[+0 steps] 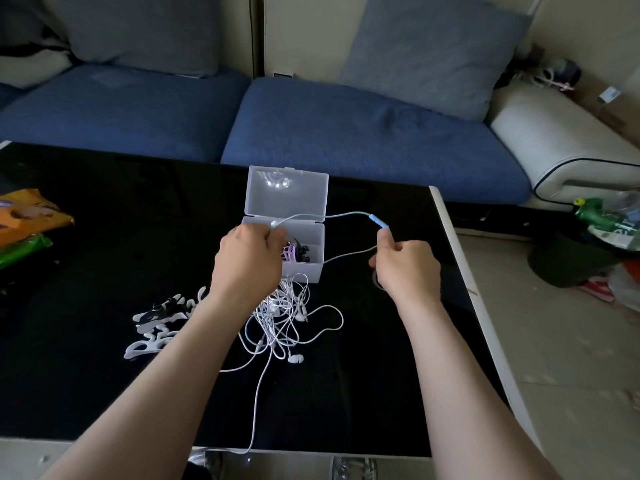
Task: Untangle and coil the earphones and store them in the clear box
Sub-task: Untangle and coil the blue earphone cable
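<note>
A clear box (pixel 304 270) stands open in the middle of the black table, its lid (pixel 286 195) tipped back. Coiled purple and dark earphones (pixel 297 253) lie inside it. My left hand (pixel 247 261) hovers over the box's left side and pinches a light-blue earphone cable (pixel 346 214) near an earbud. My right hand (pixel 407 266), to the right of the box, pinches the same cable just below its inline remote (pixel 378 221). The cable hangs stretched between both hands. A tangle of white earphones (pixel 285 315) lies on the table in front of the box, one strand trailing to the near edge.
White cut-out letters (pixel 162 322) lie left of the tangle. Orange and green snack packets (pixel 26 223) sit at the table's left edge. A blue sofa (pixel 346 133) runs behind the table. On the floor at the right stands a dark bin with rubbish (pixel 595 244).
</note>
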Available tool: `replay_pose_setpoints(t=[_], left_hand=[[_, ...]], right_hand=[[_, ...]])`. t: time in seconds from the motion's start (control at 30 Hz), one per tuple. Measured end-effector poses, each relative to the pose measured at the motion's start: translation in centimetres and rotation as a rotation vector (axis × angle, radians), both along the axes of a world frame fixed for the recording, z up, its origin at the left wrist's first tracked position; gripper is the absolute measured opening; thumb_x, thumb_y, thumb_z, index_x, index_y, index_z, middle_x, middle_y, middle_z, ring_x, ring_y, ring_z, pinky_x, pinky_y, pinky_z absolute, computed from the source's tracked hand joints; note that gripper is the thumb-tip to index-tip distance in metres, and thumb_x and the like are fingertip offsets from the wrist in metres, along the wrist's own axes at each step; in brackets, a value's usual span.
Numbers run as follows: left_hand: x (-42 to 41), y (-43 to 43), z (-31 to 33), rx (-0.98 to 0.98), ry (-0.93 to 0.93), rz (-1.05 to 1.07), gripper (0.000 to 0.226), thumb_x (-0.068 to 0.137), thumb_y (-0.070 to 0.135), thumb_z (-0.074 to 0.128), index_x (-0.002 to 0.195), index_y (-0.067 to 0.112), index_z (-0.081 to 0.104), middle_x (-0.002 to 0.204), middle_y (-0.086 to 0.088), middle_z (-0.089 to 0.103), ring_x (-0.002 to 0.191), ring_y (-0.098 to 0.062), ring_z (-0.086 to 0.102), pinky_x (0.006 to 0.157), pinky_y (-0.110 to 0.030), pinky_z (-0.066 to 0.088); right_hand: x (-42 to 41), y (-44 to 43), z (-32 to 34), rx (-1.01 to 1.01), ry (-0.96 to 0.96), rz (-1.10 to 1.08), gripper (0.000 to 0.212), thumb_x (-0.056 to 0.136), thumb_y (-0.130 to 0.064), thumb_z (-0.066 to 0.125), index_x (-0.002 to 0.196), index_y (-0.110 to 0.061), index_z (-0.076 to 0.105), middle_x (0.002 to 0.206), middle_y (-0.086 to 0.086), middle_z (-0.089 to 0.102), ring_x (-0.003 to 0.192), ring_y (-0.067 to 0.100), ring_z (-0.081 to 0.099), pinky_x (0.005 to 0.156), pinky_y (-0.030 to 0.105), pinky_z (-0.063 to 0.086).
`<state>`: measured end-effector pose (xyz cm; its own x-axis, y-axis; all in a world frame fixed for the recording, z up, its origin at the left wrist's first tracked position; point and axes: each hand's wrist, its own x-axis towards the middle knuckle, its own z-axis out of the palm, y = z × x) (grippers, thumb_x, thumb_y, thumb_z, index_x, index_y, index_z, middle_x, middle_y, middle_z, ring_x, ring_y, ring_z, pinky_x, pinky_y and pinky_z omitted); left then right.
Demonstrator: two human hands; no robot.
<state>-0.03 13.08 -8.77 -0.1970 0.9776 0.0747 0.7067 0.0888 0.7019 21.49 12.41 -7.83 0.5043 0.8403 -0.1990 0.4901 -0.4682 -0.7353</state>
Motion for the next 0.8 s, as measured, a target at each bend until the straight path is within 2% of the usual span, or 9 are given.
replay_pose_setpoints(t=[0.13,0.2,0.3,0.37,0.43,0.53,0.63,0.73,0.8], left_hand=[[-0.1,-0.1,0.5,0.013,-0.034,0.028,0.053,0.109,0.043,0.048,0.084,0.004,0.072,0.076,-0.01,0.072,0.073,-0.032,0.068,0.071,-0.04,0.057],[-0.2,-0.1,0.4,0.011,-0.07,-0.007,0.047,0.108,0.04,0.054,0.079,0.009,0.075,0.072,-0.003,0.075,0.068,-0.024,0.073,0.068,-0.037,0.059],[-0.5,0.0,0.1,-0.006,-0.178,-0.09,0.038,0.102,0.038,0.066,0.071,0.018,0.077,0.066,0.0,0.075,0.062,-0.022,0.075,0.07,-0.045,0.065],[-0.4,-0.1,0.3,-0.027,-0.222,-0.14,0.031,0.098,0.037,0.073,0.073,0.019,0.079,0.067,0.0,0.076,0.06,-0.023,0.075,0.067,-0.046,0.066],[-0.4,-0.3,0.6,-0.042,-0.212,-0.2,0.025,0.096,0.036,0.077,0.076,0.02,0.08,0.068,0.001,0.076,0.061,-0.022,0.075,0.066,-0.044,0.066],[-0.1,-0.6,0.8,-0.078,-0.114,-0.279,0.019,0.094,0.034,0.078,0.079,0.023,0.08,0.068,0.003,0.075,0.062,-0.014,0.072,0.069,-0.035,0.063],[0.1,-0.6,0.8,-0.069,-0.026,-0.3,0.019,0.095,0.032,0.075,0.079,0.023,0.081,0.068,0.006,0.075,0.063,-0.002,0.067,0.061,-0.016,0.05],[0.0,-0.6,1.1,-0.08,-0.117,-0.368,0.012,0.096,0.025,0.075,0.086,0.023,0.082,0.07,0.007,0.077,0.062,0.0,0.069,0.066,-0.019,0.055],[-0.1,-0.7,1.3,-0.09,-0.145,-0.421,0.01,0.093,0.018,0.076,0.089,0.026,0.081,0.071,0.008,0.076,0.065,-0.002,0.071,0.069,-0.023,0.057]], right_hand=[[0.0,-0.2,-0.2,-0.103,-0.113,0.074,0.048,0.107,-0.056,0.05,0.103,-0.013,0.071,0.09,0.005,0.074,0.073,0.02,0.068,0.054,0.031,0.042],[-0.1,-0.6,-0.1,-0.178,-0.207,0.122,0.039,0.109,-0.047,0.053,0.112,-0.012,0.069,0.09,0.006,0.07,0.073,0.021,0.066,0.055,0.03,0.041],[-0.4,-1.0,0.1,-0.272,-0.338,0.189,0.023,0.108,-0.028,0.058,0.121,-0.009,0.061,0.085,0.005,0.054,0.068,0.02,0.055,0.058,0.032,0.042],[-0.8,-1.2,0.4,-0.348,-0.395,0.225,0.023,0.105,-0.02,0.064,0.124,-0.009,0.06,0.083,0.005,0.048,0.066,0.02,0.05,0.061,0.034,0.044],[-1.2,-1.4,0.8,-0.36,-0.377,0.255,0.026,0.101,-0.018,0.069,0.124,-0.008,0.062,0.09,0.007,0.055,0.074,0.024,0.059,0.068,0.038,0.053],[-1.4,-1.4,0.7,-0.154,-0.273,0.361,0.039,0.095,-0.011,0.072,0.133,-0.013,0.063,0.123,0.013,0.064,0.109,0.031,0.067,0.092,0.041,0.059],[-2.4,-1.3,1.3,0.158,-0.126,0.518,0.063,0.089,-0.001,0.061,0.147,-0.026,0.057,0.143,0.002,0.057,0.129,0.013,0.054,0.098,0.021,0.041],[-3.7,-1.0,1.5,0.328,-0.061,0.663,0.05,0.091,-0.006,0.059,0.134,-0.03,0.069,0.134,-0.011,0.067,0.12,-0.001,0.057,0.093,0.008,0.039],[-4.2,-1.1,1.1,0.377,-0.092,0.702,0.029,0.093,-0.011,0.062,0.112,-0.027,0.077,0.109,-0.012,0.076,0.097,0.0,0.067,0.08,0.011,0.045]])
